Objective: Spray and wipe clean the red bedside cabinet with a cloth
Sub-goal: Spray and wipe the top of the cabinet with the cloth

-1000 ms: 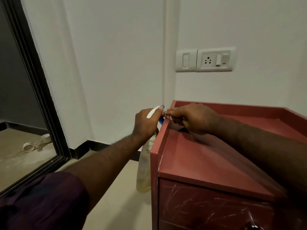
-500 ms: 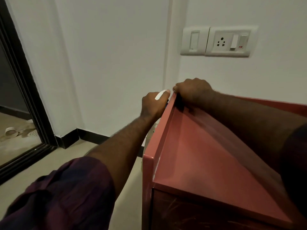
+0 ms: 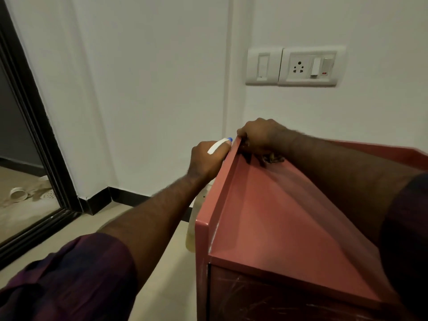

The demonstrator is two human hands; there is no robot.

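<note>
Head view: the red cabinet (image 3: 278, 228) fills the lower right of the frame. Left hand (image 3: 206, 161), at centre just beside the cabinet's left rim, grips a spray bottle (image 3: 217, 145) by its white head. Right hand (image 3: 264, 137), fingers curled, presses a cloth (image 3: 274, 158), barely showing beneath it, into the top's far left corner, below the wall socket (image 3: 310, 66).

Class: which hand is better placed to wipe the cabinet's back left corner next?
The right hand: it sits on that corner of the cabinet, apparently with the cloth bunched beneath. The left hand is outside the rim, gripping the spray bottle.
</note>
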